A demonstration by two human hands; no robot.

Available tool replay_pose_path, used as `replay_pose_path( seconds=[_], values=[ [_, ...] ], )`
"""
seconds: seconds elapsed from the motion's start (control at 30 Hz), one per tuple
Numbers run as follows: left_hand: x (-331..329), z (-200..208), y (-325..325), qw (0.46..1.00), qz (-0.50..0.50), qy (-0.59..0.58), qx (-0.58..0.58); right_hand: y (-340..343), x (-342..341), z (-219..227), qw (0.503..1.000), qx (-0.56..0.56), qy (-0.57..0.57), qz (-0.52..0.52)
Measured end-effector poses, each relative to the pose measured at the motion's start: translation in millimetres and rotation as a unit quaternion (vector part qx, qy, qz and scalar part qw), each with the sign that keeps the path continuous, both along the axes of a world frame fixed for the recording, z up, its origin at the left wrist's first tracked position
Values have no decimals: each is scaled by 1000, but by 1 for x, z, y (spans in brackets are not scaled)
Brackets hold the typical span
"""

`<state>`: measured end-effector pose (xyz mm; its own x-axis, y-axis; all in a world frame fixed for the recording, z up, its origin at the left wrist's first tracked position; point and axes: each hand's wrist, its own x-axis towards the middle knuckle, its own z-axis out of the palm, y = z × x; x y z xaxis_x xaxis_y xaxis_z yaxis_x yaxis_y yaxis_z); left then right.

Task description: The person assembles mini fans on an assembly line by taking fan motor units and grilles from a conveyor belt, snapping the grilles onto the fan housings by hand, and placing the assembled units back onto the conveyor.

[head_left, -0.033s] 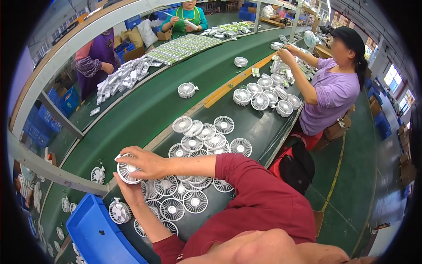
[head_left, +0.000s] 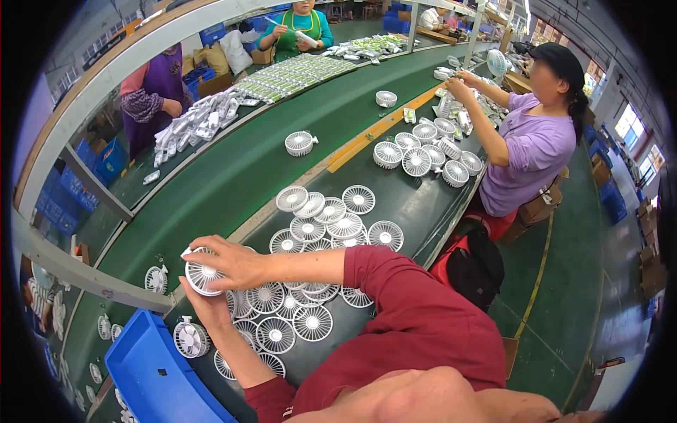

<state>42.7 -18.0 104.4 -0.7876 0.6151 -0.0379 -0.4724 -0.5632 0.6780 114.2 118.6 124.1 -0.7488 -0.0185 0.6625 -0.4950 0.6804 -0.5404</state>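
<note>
Both my hands are closed around a round white fan head (head_left: 200, 276) at the left of the table. My right hand (head_left: 236, 262) lies over its top and right side, fingers across the ribbed front grille. From below, my left hand (head_left: 209, 307) cups its lower edge. Beside my left wrist stands a small white fan body (head_left: 191, 339) with its blades exposed. Loose white fan grilles (head_left: 313, 322) are spread and overlapped under and behind my forearms. The back of the held fan head is hidden.
A blue plastic bin (head_left: 151, 374) stands at the near left. A green conveyor belt (head_left: 240, 190) runs behind the table, carrying a fan head (head_left: 299, 144). At the right, a co-worker (head_left: 532, 134) handles parts beside several assembled fan heads (head_left: 417, 161). A white metal frame (head_left: 84, 271) crosses the left.
</note>
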Motion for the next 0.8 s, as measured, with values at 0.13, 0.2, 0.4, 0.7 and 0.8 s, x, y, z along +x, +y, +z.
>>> replay_pose_path(
  seconds=[0.13,0.2,0.4,0.7,0.8],
  values=[
    [4,7,-2,997,46,-48,36,-11,-4,0,999,38,25,9],
    [3,9,-7,997,31,-50,53,-18,-8,-3,998,49,45,11],
    [20,27,-5,995,94,-24,9,-9,-10,3,995,70,68,3],
    [38,20,3,973,208,97,-30,-30,-14,-12,994,-75,46,71],
    [52,25,15,916,314,226,-103,-37,-8,-3,983,-159,-13,95]
  ],
)
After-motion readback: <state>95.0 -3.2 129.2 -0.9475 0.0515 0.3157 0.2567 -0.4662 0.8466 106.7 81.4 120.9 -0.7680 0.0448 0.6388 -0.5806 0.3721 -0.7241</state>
